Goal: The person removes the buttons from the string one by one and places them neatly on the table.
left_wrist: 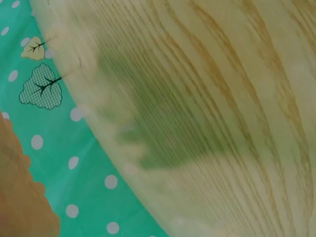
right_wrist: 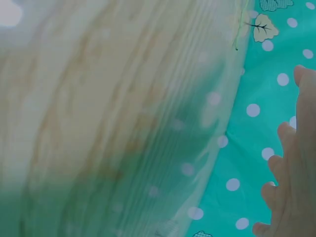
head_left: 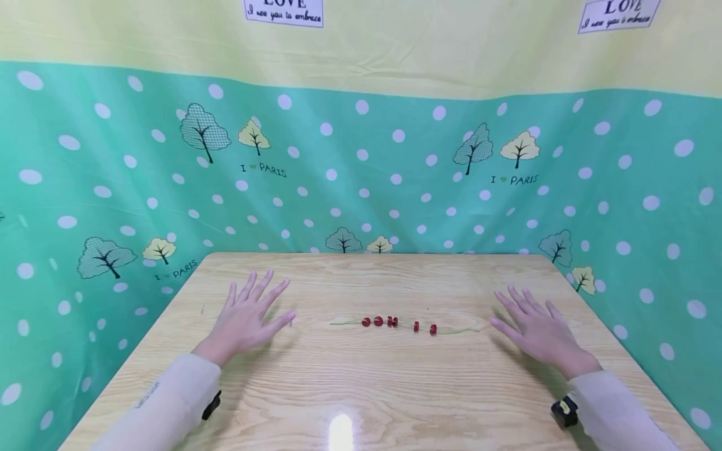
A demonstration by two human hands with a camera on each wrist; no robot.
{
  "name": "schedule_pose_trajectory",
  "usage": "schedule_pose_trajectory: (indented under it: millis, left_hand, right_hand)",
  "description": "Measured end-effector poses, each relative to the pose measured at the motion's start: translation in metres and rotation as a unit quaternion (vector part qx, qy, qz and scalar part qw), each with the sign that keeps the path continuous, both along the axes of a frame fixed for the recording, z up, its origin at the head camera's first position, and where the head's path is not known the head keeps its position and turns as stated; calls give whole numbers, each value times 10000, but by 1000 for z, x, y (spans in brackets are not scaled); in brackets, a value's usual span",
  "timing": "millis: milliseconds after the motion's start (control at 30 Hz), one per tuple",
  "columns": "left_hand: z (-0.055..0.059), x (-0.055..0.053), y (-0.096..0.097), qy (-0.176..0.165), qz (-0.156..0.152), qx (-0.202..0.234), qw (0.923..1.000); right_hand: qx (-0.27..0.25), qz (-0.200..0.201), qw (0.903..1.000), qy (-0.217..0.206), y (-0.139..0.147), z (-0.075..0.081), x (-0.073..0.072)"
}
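A thin pale-green string (head_left: 458, 331) lies stretched across the middle of the table in the head view. Several small dark-red beads (head_left: 378, 321) sit along it, some close together at the left and others spaced apart toward the right. To the left of the string, my left hand (head_left: 244, 322) hovers with spread, straight fingers and holds nothing. My right hand (head_left: 538, 332) is held likewise near the string's right end, apart from it. Part of the left hand (left_wrist: 22, 192) edges into the left wrist view. The right wrist view has the right hand (right_wrist: 296, 168) and one string end (right_wrist: 239, 34).
A light wood-grain table (head_left: 395, 388) has a glossy surface with a bright reflection near the front. Behind it and along both sides hangs a green curtain (head_left: 361, 175) with white dots and printed trees. Dark wrist devices (head_left: 565, 411) sit below both sleeves.
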State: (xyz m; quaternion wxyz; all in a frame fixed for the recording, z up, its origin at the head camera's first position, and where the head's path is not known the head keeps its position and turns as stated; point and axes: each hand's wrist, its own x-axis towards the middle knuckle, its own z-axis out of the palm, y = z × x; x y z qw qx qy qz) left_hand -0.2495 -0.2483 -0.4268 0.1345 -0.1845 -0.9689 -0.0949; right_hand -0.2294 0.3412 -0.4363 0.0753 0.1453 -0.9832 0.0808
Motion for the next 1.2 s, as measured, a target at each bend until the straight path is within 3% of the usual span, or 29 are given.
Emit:
schedule_pose_trajectory:
  millis: [533,867,1200]
  left_hand:
    - [-7,0,13,-87,-334,223,9992]
    - [-17,-1,31,-43,-798,405,9960]
    - [-16,-3,56,-446,-1111,243,9925]
  right_hand:
    - [-320,299,9990,-104,-23,2,1]
    - [-699,637,9955,-96,-41,2,-4]
    - [-1078,988,9886,-372,-67,4,-9]
